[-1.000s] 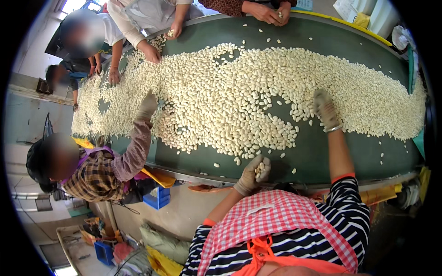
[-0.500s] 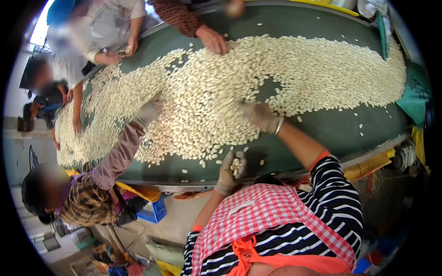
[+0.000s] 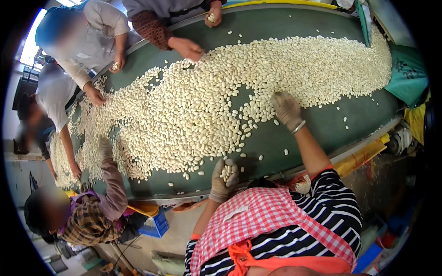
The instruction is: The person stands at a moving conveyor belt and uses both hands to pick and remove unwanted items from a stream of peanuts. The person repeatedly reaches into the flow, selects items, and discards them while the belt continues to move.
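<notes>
A wide layer of white beans lies over the green belt. Close to the belt's near edge, my gloved left hand is cupped palm up, its fingers curled round a small handful of white beans. My gloved right hand reaches out with its back up, fingers extended onto the near edge of the bean layer, right of a bare gap. A light band circles the right wrist. Any beans under its fingertips are hidden.
Across the belt, a co-worker's hand touches the beans; others work along the left end. A neighbour's gloved hand reaches in from the near left. A blue crate stands below the belt, and a green cloth hangs at the right.
My right hand has swept outward to the right, and the beans have shifted left across the view. My left hand still cups its handful. The neighbour's arm has moved left.
</notes>
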The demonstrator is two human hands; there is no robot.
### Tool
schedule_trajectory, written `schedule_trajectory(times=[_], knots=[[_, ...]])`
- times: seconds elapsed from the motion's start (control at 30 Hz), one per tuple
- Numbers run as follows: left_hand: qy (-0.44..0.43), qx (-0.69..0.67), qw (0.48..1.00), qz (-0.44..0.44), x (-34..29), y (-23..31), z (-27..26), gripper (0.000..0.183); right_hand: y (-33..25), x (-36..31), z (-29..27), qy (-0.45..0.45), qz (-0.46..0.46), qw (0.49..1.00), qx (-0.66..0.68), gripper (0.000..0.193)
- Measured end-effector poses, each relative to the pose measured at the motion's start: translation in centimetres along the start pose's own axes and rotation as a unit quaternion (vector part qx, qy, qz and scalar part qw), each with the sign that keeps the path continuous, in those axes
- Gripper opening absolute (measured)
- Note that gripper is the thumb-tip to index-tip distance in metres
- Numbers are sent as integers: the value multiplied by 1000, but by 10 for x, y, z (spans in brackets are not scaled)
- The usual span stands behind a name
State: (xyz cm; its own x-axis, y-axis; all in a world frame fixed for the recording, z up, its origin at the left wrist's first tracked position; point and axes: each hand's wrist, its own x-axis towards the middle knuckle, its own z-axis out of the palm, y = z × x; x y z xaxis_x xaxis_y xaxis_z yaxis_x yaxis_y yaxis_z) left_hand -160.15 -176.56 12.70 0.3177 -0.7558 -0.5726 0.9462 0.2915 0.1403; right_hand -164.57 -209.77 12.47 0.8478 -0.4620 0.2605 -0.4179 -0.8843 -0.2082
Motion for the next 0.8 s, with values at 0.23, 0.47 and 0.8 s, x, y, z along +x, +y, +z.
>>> schedule_trajectory(times=[0.23,0.47,0.8], knots=[[-48,35,998,-7,10,-13,3,40,-19,13,21,-265,133,955,1,29],[-69,28,997,0,15,-28,7,38,-30,2,-6,-334,258,776,468,30],[-43,37,998,7,25,-54,27,37,-53,2,4,-188,-133,963,139,11]])
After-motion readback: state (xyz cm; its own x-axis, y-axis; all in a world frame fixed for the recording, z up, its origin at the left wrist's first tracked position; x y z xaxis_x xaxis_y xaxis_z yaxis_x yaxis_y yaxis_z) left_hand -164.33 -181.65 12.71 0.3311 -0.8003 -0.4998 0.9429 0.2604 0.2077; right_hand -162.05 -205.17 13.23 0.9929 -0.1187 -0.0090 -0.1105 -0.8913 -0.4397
